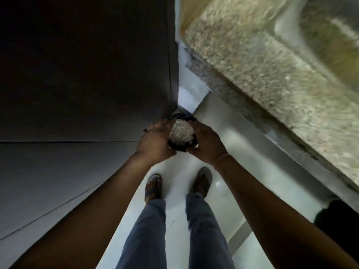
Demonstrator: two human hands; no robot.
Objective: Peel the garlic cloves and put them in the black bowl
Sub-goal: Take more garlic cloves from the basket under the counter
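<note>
both forearms reach forward and down from the bottom corners and meet at the middle of the view. the left hand (153, 140) curls its fingers round the left side of the black bowl (174, 147), and the right hand (206, 140) wraps the right side, thumb over the rim, so the bowl is gripped between the two, up off any surface. a thin band (223, 158) sits on the right wrist. the bowl is tipped toward the camera and holds a pale flaky heap (181, 131), too blurred to tell cloves from skins. just past its far edge shows a dark crinkled rim (182, 115); i cannot tell what it belongs to. to the right runs a speckled stone counter (252, 70) with a steel sink (291, 26) set in it, both smeared by motion. to the left stands a dark flat panel (87, 65). lower down are legs in blue jeans (147, 230), feet in sandals (153, 185), standing on a white tiled floor (223, 133). a dark shape (340, 220) lies at the right edge.
</note>
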